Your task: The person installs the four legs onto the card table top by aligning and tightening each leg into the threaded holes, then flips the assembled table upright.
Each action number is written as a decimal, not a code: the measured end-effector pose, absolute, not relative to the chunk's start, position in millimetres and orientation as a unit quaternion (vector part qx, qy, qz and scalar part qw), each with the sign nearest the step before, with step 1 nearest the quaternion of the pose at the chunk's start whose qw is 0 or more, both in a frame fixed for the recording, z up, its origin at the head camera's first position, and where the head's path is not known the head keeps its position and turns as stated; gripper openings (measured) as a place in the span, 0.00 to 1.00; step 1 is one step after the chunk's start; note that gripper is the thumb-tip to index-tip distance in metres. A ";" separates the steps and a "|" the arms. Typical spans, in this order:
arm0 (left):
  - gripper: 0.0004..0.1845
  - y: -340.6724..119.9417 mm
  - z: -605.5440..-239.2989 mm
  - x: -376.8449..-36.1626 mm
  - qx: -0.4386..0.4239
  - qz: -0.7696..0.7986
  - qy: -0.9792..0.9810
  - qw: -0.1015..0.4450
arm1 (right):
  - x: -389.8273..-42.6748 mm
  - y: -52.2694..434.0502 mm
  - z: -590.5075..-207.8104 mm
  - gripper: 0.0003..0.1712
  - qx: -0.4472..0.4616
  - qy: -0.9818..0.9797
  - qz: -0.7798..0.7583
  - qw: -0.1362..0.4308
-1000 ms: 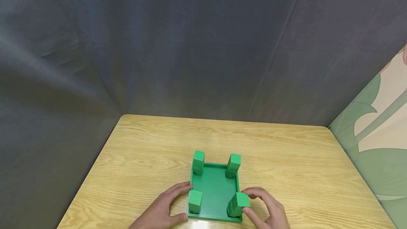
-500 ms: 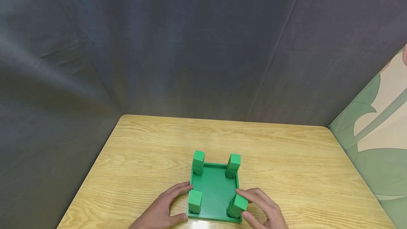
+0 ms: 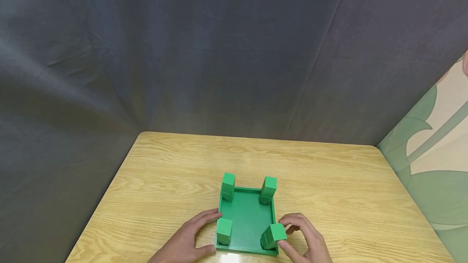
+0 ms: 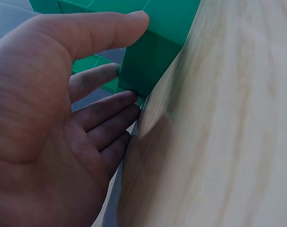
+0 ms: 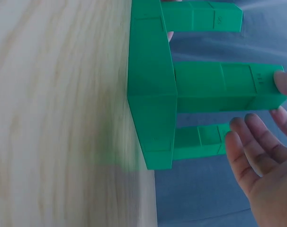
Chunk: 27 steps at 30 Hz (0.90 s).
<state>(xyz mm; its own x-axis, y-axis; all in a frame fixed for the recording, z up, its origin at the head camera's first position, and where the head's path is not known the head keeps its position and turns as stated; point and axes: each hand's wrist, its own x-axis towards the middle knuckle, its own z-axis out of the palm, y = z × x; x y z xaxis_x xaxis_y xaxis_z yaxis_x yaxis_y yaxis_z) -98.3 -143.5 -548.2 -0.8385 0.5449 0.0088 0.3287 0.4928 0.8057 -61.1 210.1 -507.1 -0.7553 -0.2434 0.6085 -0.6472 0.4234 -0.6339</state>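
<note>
Head view: one green tray (image 3: pixel 248 218) lies on the counter (image 3: pixel 329 198), near the near edge, with four green posts standing up from its corners.
Posts: two far ones (image 3: pixel 228 185) and (image 3: pixel 269 186), two near ones (image 3: pixel 224 230) and (image 3: pixel 274 234); the near right post tilts a little to the right.
Left hand (image 3: pixel 190 238): rests on the counter against the tray's near left side, fingers straight and relaxed, thumb at the near corner.
Left wrist view: thumb (image 4: pixel 101 33) lies along a post, and the other fingers (image 4: pixel 105 113) reach the tray's edge.
Right hand (image 3: pixel 305 240): at the near right post, thumb and fingers curled about its top.
Right wrist view: a fingertip (image 5: pixel 284 82) touches the end of the middle post (image 5: pixel 228 87); the other fingers (image 5: pixel 247 142) are loosely spread just beside it.
Backdrop: one grey curtain (image 3: pixel 219 52) behind the counter.
</note>
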 end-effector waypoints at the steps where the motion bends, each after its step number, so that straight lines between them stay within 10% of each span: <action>1: 0.40 -143.5 -548.3 -98.4 0.256 0.434 0.855 0.125 | -60.7 209.3 -506.9 0.33 0.269 -0.815 0.463 0.220; 27: 0.40 -144.5 -550.2 -99.1 0.255 0.431 0.856 0.125 | -64.1 209.4 -519.8 0.30 0.344 -0.796 0.440 0.236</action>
<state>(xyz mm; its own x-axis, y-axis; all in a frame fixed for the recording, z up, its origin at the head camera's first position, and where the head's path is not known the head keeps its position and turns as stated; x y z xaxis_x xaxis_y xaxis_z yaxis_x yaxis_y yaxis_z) -99.1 -144.5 -550.2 -0.8384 0.5450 0.0067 0.3297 0.4973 0.8025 -64.1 209.4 -519.8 -0.6525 -0.3395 0.6775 -0.7542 0.3771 -0.5375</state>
